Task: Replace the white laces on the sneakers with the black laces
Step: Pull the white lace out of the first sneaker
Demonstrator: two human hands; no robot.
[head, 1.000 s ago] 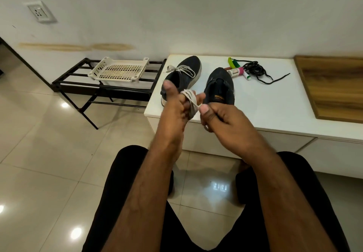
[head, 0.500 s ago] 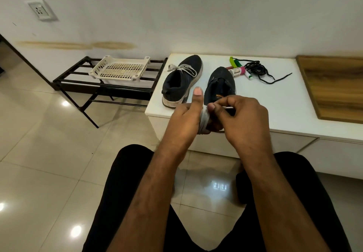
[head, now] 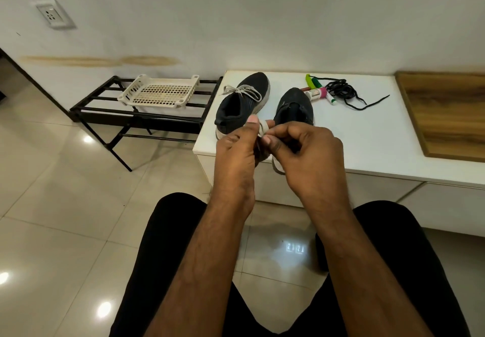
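Note:
Two black sneakers stand on the white bench [head: 367, 137]. The left sneaker [head: 244, 103] still carries a tied white lace. The right sneaker [head: 295, 105] shows no lace; its heel is hidden behind my hands. In front of it my left hand [head: 235, 150] and my right hand [head: 304, 152] both pinch a loose white lace [head: 263, 128], wound into a small bundle between the fingers. A tangle of black laces [head: 343, 92] lies at the back of the bench, right of the shoes.
Small tubes and a green marker [head: 319, 91] lie beside the black laces. A wooden board [head: 446, 113] covers the bench's right end. Left of the bench, a black metal rack [head: 136, 116] holds a white plastic basket [head: 160, 91]. Tiled floor lies below.
Both hands keep working the white lace bundle: they dropped lower half a second ago and have since risen slightly, the right hand turning over the bundle. The shoes have not moved.

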